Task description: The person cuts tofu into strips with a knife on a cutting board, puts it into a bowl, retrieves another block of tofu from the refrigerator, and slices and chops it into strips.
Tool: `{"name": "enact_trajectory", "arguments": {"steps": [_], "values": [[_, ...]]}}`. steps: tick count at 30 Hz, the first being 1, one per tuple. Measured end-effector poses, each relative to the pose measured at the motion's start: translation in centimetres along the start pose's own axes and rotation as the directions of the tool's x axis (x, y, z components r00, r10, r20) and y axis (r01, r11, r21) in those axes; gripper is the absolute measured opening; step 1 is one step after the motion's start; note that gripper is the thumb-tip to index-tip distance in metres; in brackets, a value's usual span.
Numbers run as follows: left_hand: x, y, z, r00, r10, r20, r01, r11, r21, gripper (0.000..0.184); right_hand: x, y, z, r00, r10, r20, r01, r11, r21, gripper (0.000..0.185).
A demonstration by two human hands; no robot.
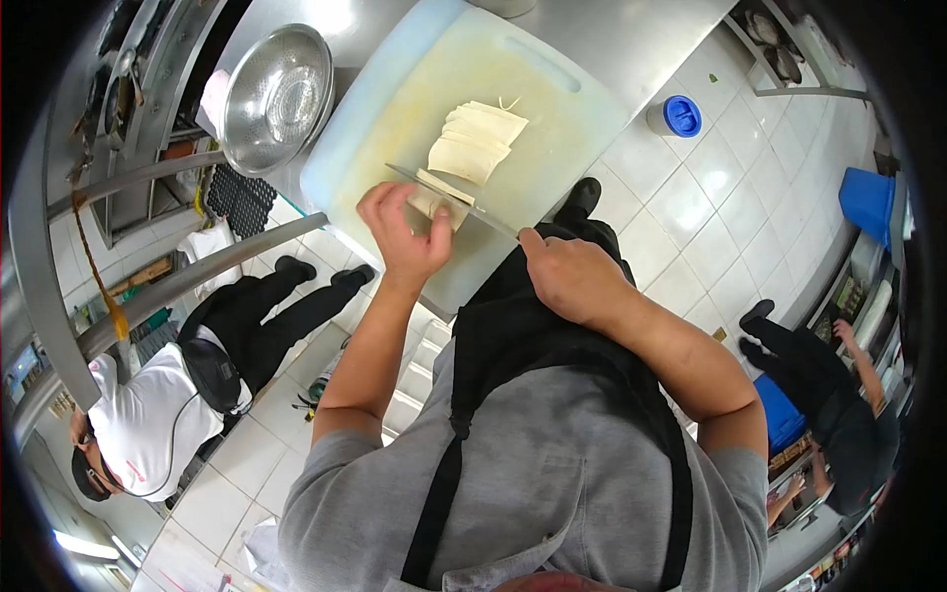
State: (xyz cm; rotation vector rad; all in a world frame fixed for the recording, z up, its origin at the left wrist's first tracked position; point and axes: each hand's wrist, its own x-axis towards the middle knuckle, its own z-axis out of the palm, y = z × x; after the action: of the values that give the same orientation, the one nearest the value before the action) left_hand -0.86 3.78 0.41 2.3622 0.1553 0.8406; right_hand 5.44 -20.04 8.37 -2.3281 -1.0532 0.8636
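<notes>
A knife [480, 211] is in my right hand [577, 276], its fingers wrapped round the handle. The blade points up and left, lying across a pale cream, sheet-like piece of food [427, 204]. My left hand [406, 237] holds that piece down, with fingers curled on one side and the thumb on the other. Just beyond the blade, overlapping flat slices [475, 141] of the same pale food lie in a stack, a thin strip sticking out at the top. All this rests on a worn, whitish cutting board [562, 138]. Whether the blade has cut into the piece is unclear.
A metal colander [279, 99] stands left of the board on the steel counter [651, 39]. On the tiled floor to the right is a blue-lidded container [681, 116]. One person [168, 414] stands at left, another [838, 405] at right. Metal rails [197, 271] run along the left.
</notes>
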Motion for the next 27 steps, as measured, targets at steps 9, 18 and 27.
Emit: {"name": "enact_trajectory", "arguments": {"steps": [9, 18, 27], "values": [[6.3, 2.1, -2.1, 0.849, 0.152, 0.506, -0.299, 0.928, 0.222, 0.044, -0.3, -0.3, 0.2, 0.999, -0.017, -0.037, 0.017, 1.000, -0.005, 0.020], [6.7, 1.1, -2.8, 0.834, 0.314, 0.455, -0.322, 0.945, -0.062, 0.032, -0.5, -0.5, 1.0, 0.999, -0.005, -0.046, 0.004, 1.000, -0.018, 0.016], [13.2, 2.2, -0.5, 0.448, -0.141, 0.883, -0.208, 0.944, 0.257, 0.030, -0.3, -0.6, 0.9, 0.995, -0.057, -0.081, 0.051, 0.997, -0.065, 0.017]]}}
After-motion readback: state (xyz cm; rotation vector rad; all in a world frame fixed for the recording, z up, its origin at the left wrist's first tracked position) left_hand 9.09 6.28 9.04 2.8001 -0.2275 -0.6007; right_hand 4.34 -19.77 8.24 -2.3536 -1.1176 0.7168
